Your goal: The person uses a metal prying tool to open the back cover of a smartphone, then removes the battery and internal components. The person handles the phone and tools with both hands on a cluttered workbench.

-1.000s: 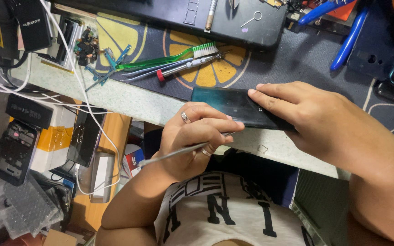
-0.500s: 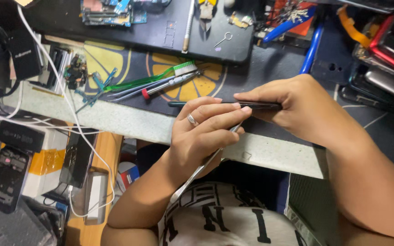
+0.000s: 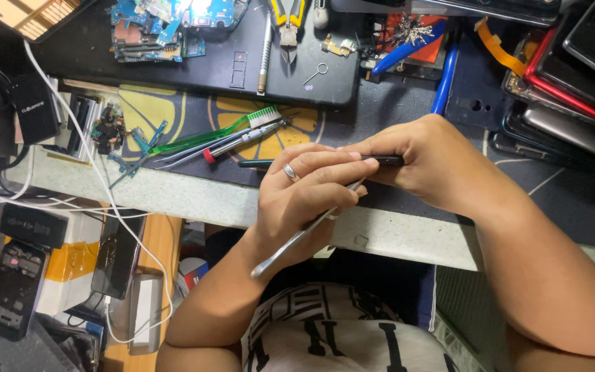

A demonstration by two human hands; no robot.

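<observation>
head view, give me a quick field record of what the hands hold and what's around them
left hand: grips a thin metal tool, tip at the phone's edge
right hand: holds a dark phone edge-on above the bench edge
mat: dark, with a yellow citrus print
behind the hands: green toothbrush, red-capped screwdriver, blue-handled pliers
far right: stack of phones
left hand wears: ring
</observation>
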